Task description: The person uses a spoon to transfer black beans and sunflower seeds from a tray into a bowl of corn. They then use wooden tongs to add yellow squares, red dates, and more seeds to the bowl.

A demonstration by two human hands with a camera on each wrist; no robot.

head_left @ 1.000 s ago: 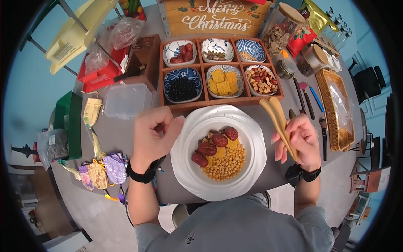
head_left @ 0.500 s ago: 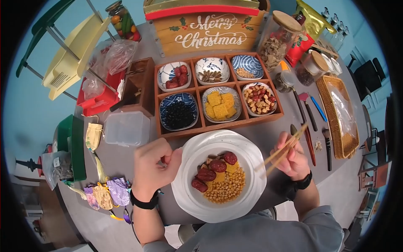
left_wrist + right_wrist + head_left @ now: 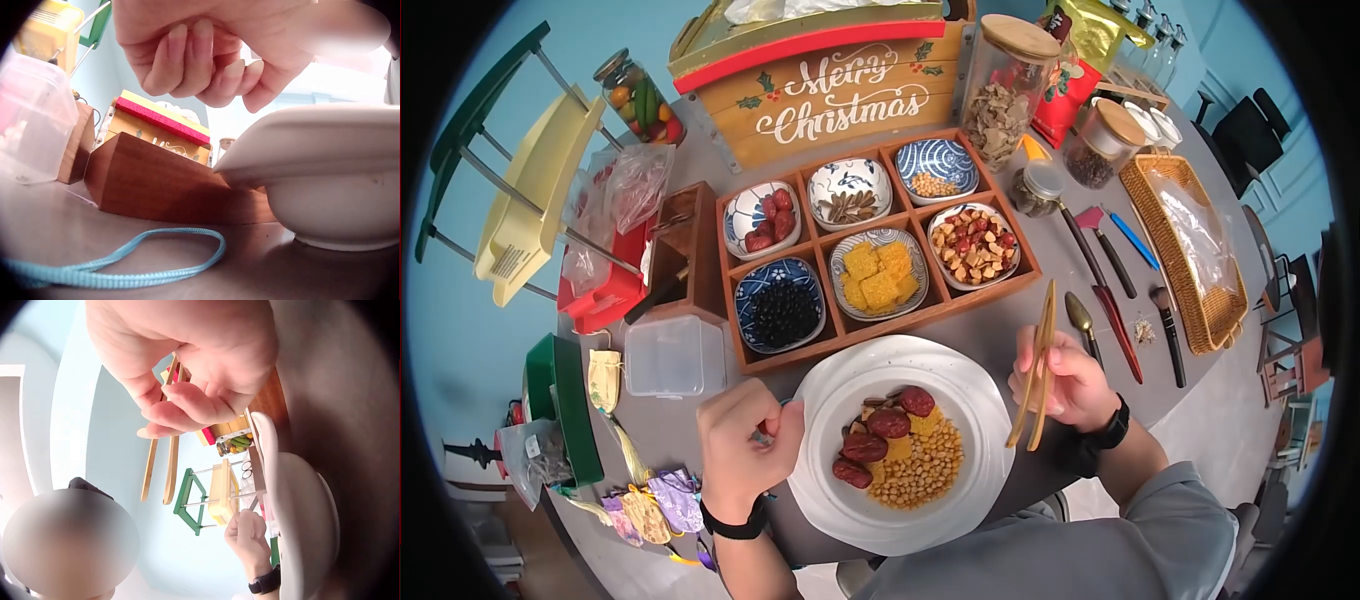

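Just beside a wavy-rimmed bowl (image 3: 982,480), the right hand (image 3: 1072,385) pinches slim wooden tongs (image 3: 1022,412), the left hand (image 3: 745,440) curled.

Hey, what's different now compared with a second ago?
The wooden tongs have swung round in the right hand; their open tips now point down toward the person, by the right rim of the white bowl. The head view has tilted too. Nothing was picked up or released: the left hand stays curled by the bowl's left rim, and the four red dates lie unchanged.
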